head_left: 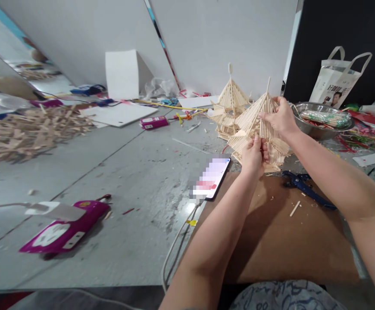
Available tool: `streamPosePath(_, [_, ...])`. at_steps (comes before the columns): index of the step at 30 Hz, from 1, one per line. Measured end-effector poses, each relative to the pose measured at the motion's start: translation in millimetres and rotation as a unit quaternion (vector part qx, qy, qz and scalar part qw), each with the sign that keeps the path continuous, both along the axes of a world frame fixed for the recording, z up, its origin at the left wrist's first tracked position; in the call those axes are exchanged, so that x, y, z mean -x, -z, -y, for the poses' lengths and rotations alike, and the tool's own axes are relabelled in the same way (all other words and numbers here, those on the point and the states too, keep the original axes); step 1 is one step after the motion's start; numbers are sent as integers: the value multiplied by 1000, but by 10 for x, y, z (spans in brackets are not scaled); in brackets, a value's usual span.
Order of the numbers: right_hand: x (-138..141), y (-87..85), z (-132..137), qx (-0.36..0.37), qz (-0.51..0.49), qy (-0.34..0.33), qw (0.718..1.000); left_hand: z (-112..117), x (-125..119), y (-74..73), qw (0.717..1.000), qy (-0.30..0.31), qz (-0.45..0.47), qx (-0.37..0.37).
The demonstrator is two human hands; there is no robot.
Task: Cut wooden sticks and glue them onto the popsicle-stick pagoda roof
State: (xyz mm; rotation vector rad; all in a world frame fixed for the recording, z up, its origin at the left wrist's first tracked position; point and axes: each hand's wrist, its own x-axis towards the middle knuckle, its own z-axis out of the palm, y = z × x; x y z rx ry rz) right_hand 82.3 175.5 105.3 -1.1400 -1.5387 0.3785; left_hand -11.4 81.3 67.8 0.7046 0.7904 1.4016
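A small pagoda model [250,118] made of thin wooden sticks stands at the near right of the table, its pointed roof tilted slightly. My right hand [282,117] grips the upper roof from the right, thumb on the front slope. My left hand [254,156] is closed in front of the lower eave, fingers curled together; what they pinch is hidden. Just behind stands a second stick pagoda [232,92], partly covered by the first. Below my hands lies a brown board [281,241], with blue-handled pliers [310,191] on its right edge.
A phone [215,176] with a cable lies left of my left forearm. Purple power strips [74,228] rest on the grey table [116,172]. Wood pieces [35,133] are heaped at far left. A metal bowl [323,122] and a white bag [336,84] stand at right.
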Motion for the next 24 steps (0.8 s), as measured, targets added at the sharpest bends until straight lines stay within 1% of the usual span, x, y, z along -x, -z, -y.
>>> streamPosePath(6, [24,-13,9,3,46,20,999,14,-12,10,1000,-3,26,14])
streamPosePath(9, [20,-11,9,-1,70,30,997,23,-17,8,1000,-9,27,4])
streamPosePath(17, [8,10,-15,-18,96,47,994,28,-10,-10,999,-27,-19,-15])
streamPosePath(24, [-18,14,12,-27,124,55,990,32,14,-63,999,-13,-38,-10])
